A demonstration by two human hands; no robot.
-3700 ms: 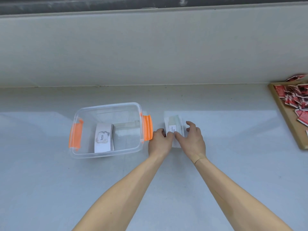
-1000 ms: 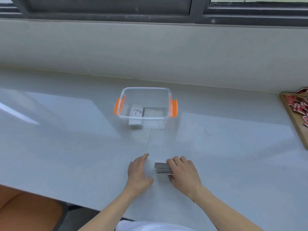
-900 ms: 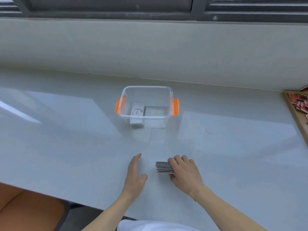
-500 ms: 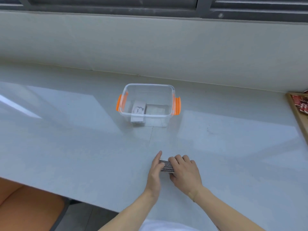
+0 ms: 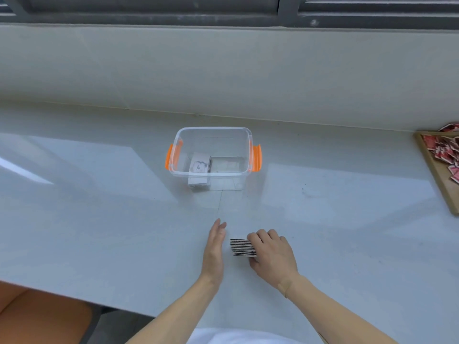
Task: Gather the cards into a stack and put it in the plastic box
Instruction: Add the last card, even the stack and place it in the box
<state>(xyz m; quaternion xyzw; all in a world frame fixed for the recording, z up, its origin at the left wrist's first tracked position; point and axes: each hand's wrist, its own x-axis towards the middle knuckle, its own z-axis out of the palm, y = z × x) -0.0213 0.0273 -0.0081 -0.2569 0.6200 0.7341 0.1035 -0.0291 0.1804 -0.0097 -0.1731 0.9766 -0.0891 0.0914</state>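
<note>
A stack of cards stands on its edge on the white counter, its striped side facing left. My right hand grips it from the right, fingers over the top. My left hand stands flat and upright just left of the stack, a small gap between palm and cards. Farther back sits the clear plastic box with orange handles; a white card stack lies in its left half.
A wooden tray with several red cards lies at the right edge of the counter. A grey wall and window frame rise behind the box. The counter's front edge runs just below my forearms, an orange seat at lower left.
The stack was carried from beside the box to the near part of the counter. In the last half second my left hand moved off the cards' left side, leaving a small gap.
</note>
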